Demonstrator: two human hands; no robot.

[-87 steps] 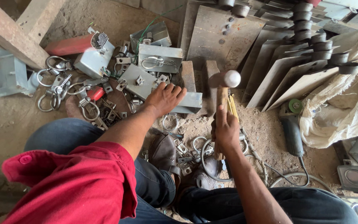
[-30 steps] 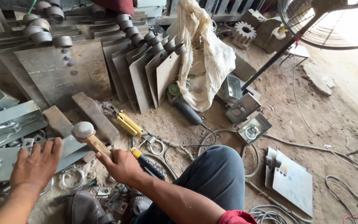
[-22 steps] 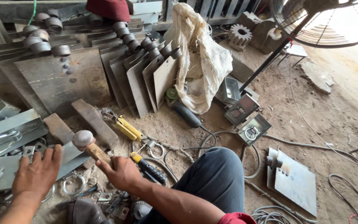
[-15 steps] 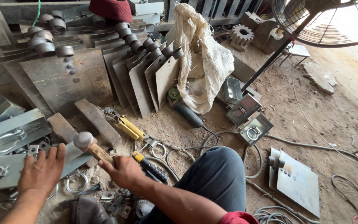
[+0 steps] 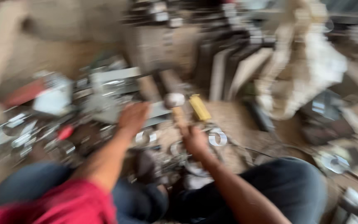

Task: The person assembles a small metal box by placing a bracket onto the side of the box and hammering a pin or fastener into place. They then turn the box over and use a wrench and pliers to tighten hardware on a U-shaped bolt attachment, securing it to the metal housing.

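Nearest the camera, one red sleeve (image 5: pixel 59 205) covers the left arm, and two knees in dark trousers (image 5: pixel 286 186) frame the work; the whole view is heavily smeared by motion. Two hands show. The right hand (image 5: pixel 195 141) is wrapped around the wooden handle of one hammer (image 5: pixel 177 108), fingers closed tight on it near the lower end. The hammer stands nearly upright, tilted a little to the left, its rounded grey metal head above the pale brown shaft, just right of the other hand. The left hand (image 5: pixel 133 118) lies palm down with fingers together on a flat grey metal piece (image 5: pixel 154 111) among blurred metal rings and brackets on the dirt floor. One yellow tool (image 5: pixel 199 108) lies just beside the hammer head. Farther off, a row of flat metal plates (image 5: pixel 228 70) leans on edge, too blurred to count, with one pale sack (image 5: pixel 311 70) to its right.
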